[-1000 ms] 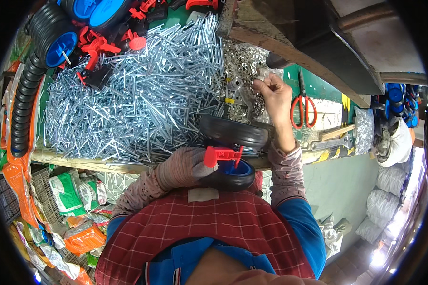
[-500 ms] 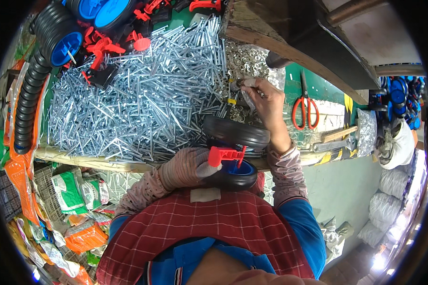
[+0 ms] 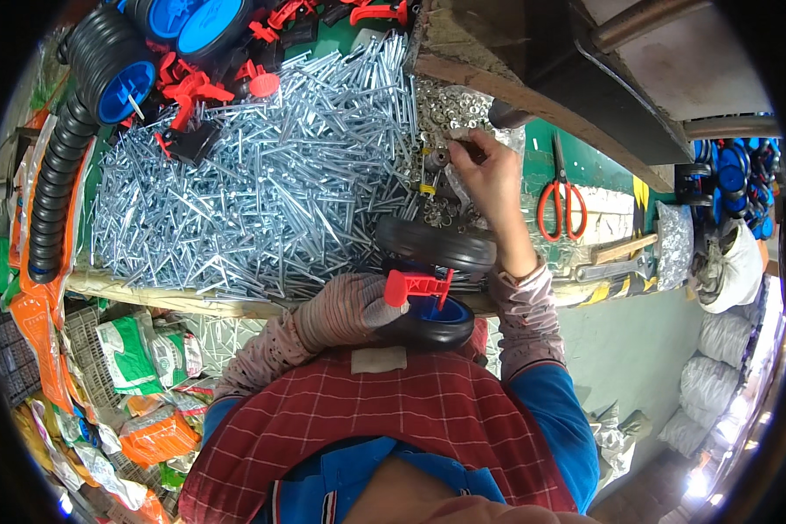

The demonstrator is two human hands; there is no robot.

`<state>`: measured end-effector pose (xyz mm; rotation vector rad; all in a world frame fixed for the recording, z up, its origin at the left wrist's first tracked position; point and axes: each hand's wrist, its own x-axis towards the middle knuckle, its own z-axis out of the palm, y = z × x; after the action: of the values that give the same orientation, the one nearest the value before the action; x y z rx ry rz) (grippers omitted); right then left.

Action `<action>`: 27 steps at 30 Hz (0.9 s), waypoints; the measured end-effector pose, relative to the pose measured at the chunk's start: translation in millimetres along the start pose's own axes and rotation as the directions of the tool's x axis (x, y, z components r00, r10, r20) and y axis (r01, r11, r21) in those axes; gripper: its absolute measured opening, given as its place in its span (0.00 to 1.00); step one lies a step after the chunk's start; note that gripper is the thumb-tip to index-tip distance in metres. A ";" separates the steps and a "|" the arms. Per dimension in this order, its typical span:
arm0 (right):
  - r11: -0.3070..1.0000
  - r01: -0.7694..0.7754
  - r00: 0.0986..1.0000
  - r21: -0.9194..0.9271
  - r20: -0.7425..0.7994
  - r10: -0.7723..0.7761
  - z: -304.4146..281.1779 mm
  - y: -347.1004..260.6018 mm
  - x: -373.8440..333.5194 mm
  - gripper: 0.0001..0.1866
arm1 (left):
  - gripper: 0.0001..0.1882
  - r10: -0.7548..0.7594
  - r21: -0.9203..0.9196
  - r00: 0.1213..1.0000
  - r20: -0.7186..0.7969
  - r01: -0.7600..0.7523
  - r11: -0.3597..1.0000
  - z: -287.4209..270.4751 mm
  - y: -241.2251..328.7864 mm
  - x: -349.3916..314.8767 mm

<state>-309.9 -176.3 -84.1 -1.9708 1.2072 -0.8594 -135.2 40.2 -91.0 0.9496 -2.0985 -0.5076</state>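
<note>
Steady the black wheels [image 3: 437, 244] by the tabletop [image 3: 589, 166] edge with the gloved left hand [image 3: 341, 307], curled at the fingers around the red bracket [image 3: 417, 286], and work the bent right hand [image 3: 491, 175] lightly over small metal nuts [image 3: 465, 109], fingers possibly pinching one, cannot tell.

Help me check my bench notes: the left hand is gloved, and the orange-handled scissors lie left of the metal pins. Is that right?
One thing is wrong: the orange-handled scissors lie to the right of the metal pins, as the head view shows. The left hand is indeed gloved.
</note>
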 end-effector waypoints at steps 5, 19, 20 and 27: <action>1.000 -0.015 0.997 -0.015 0.082 0.017 -9.0 -3.0 -2.4 0.13 | 0.26 -0.004 0.028 1.000 -0.017 0.005 1.000 -0.5 0.8 1.2; 0.938 0.255 0.939 -0.236 0.292 -0.181 -31.5 -19.4 -5.5 0.15 | 0.29 0.012 0.005 0.999 -0.045 -0.012 1.000 -3.0 3.0 6.0; 0.943 0.261 0.938 -0.207 0.284 -0.197 -31.1 -19.5 -6.1 0.16 | 0.29 0.015 0.007 0.999 -0.043 -0.015 1.000 -2.9 2.7 6.4; 0.815 0.465 0.874 -0.346 0.328 -0.359 -25.5 -31.5 -0.4 0.17 | 0.43 -0.006 -0.059 1.000 -0.003 0.006 0.998 0.3 -2.0 -3.1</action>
<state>-315.3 -169.9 -44.4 -2.6715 0.8674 -0.5521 -133.2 41.3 -94.0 0.9223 -2.0673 -0.5679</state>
